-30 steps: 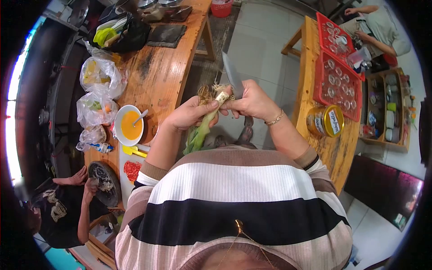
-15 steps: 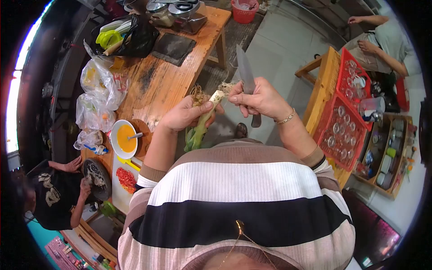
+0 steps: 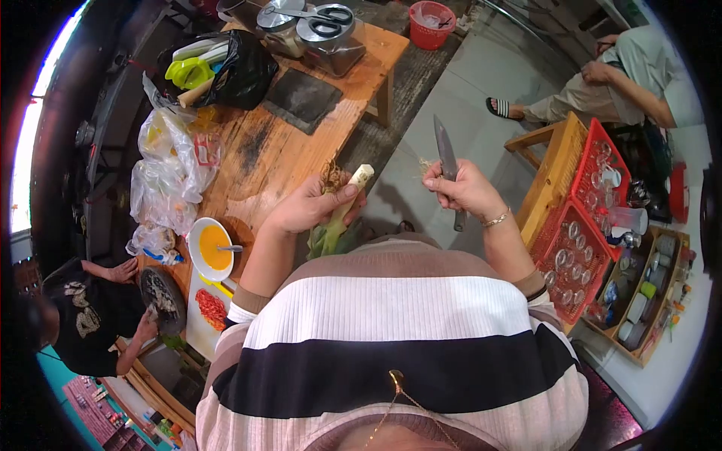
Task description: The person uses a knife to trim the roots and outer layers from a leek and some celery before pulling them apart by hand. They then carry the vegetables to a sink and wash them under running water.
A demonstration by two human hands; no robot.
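My left hand (image 3: 312,207) is wrapped round a pale-stemmed leafy vegetable (image 3: 361,177), its white cut end up and green leaves hanging below. Brown roots (image 3: 331,174) stick up beside that stem in the same hand. To the right, my right hand (image 3: 468,188) grips a knife (image 3: 444,146), blade pointing up and away, with the handle end showing below the fingers. A small wisp of roots (image 3: 426,163) is pinched at its fingertips. A gap separates the blade from the vegetable.
On the wooden table (image 3: 248,165) at left are a bowl of orange liquid (image 3: 210,246), chopped red pieces (image 3: 210,310) on a board, plastic bags (image 3: 165,177) and jars. A co-worker (image 3: 83,323) is at lower left. Red trays (image 3: 564,255) of glasses and a seated person (image 3: 632,83) are right.
The roots at the stem's end have come off, and some are in my right hand. That hand and the knife have moved right, away from the vegetable. The view has shifted slightly.
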